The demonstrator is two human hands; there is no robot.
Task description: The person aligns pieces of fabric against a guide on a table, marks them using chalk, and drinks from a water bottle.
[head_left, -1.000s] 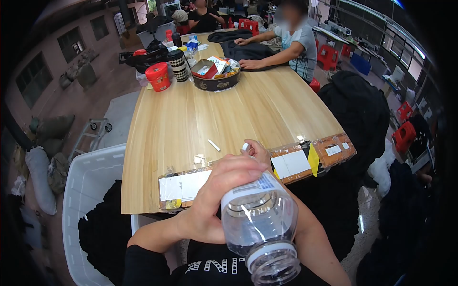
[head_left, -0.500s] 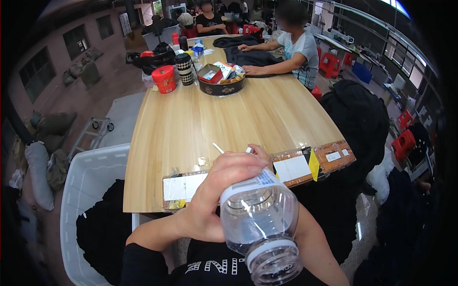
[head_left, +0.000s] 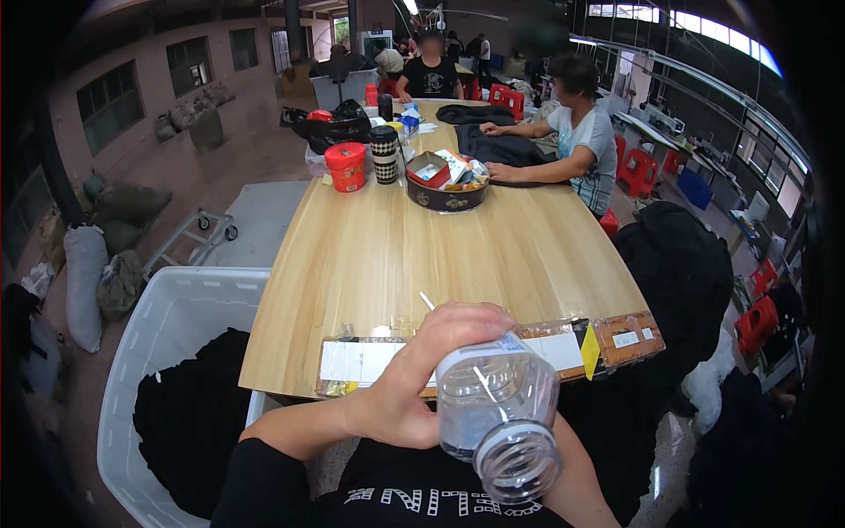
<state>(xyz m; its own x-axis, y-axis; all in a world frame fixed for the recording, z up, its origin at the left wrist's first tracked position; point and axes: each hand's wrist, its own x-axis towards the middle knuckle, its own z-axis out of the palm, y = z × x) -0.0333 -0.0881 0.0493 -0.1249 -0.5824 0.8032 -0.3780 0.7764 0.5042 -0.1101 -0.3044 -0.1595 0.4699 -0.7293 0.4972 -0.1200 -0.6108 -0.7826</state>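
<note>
My left hand is wrapped round a clear plastic jar, near its base. The jar is tilted, with its open threaded mouth down and towards me; a bit of a printed label shows at its upper edge. A thin white stick juts up beyond my left fingers, and another thin white streak shows at the jar, whether inside or behind it I cannot tell. My right forearm runs up behind the jar, which hides my right hand.
A wooden table has a taped front strip. Farther back stand a round tin, a red tub and a checked tumbler. A person handles dark cloth at right. A white bin holds black fabric.
My view has tilted up and shifted left, so the table's far end shows more. My right fingertips, seen beyond the jar before, are now hidden. My left hand keeps hold of the jar.
</note>
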